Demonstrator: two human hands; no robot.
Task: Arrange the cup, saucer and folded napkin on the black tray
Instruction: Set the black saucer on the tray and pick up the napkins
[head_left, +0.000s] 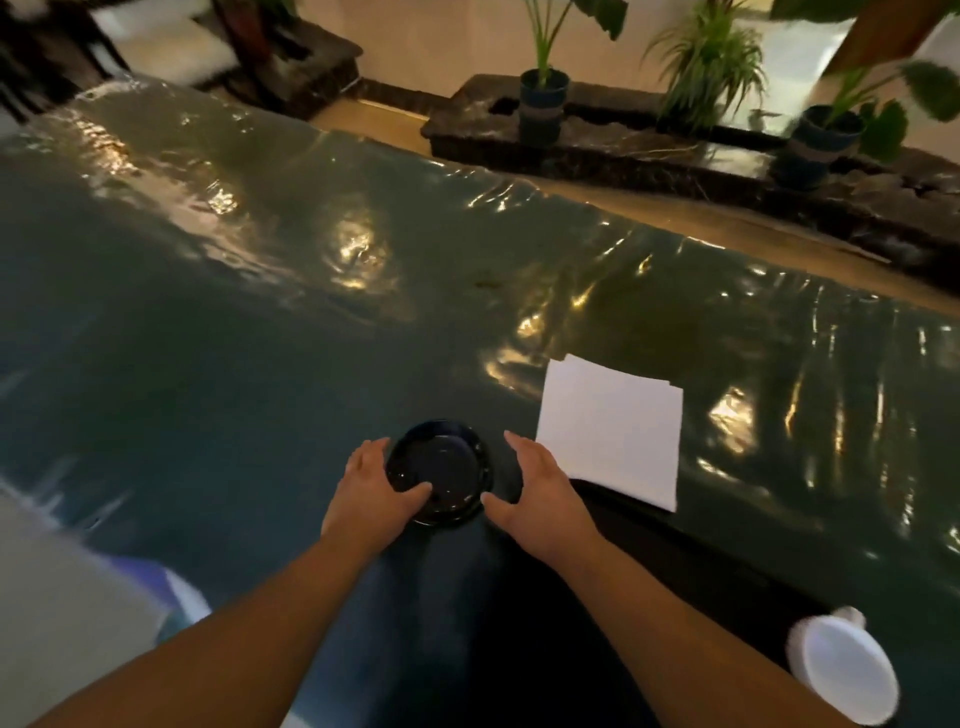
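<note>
A black saucer (440, 470) sits on the glossy dark green table cover (234, 322). My left hand (371, 493) grips its left rim, thumb lying over the near edge. On the saucer's right, my right hand (540, 493) has its fingers apart, the thumb just touching the near rim. A white folded napkin (613, 428) lies flat to the right, its near edge over the far rim of the black tray (701, 566). The tray is dark and its outline is hard to trace. A white cup (844, 670) stands at the bottom right.
Beyond the table's far edge, a dark stone ledge (649, 140) carries potted plants (543, 98). A pale floor and something white and purple (182, 597) show at the lower left, past the table's near corner.
</note>
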